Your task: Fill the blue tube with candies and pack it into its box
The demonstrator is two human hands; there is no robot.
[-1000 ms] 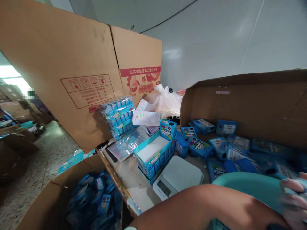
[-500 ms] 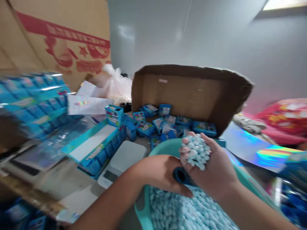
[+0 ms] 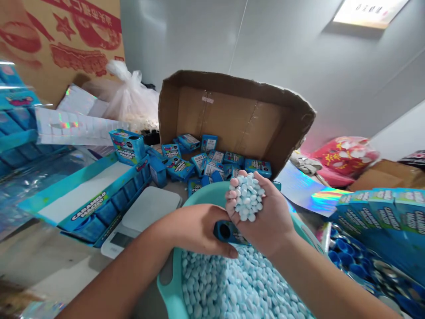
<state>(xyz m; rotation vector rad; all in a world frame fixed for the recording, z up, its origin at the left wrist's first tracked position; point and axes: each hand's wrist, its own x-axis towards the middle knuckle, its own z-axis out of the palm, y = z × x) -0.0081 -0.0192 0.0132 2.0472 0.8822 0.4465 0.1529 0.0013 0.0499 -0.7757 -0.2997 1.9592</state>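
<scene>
My right hand (image 3: pixel 262 217) is cupped palm up over a teal basin (image 3: pixel 168 290), with a heap of pale blue candies (image 3: pixel 247 197) in its palm. My left hand (image 3: pixel 195 228) grips a small blue box (image 3: pixel 227 231), its round opening facing me, right beside the right hand. The basin below both hands is full of the same pale blue candies (image 3: pixel 229 288).
A white scale (image 3: pixel 142 217) lies left of the basin, next to a blue display tray (image 3: pixel 83 199). Behind stands an open cardboard box (image 3: pixel 239 115) with several small blue boxes spilling out. More blue trays (image 3: pixel 375 212) and holographic film (image 3: pixel 308 190) lie right.
The view swung right and down from the cartons at the left to the basin. Both hands came into full view; the right hand has risen slightly with its candies.
</scene>
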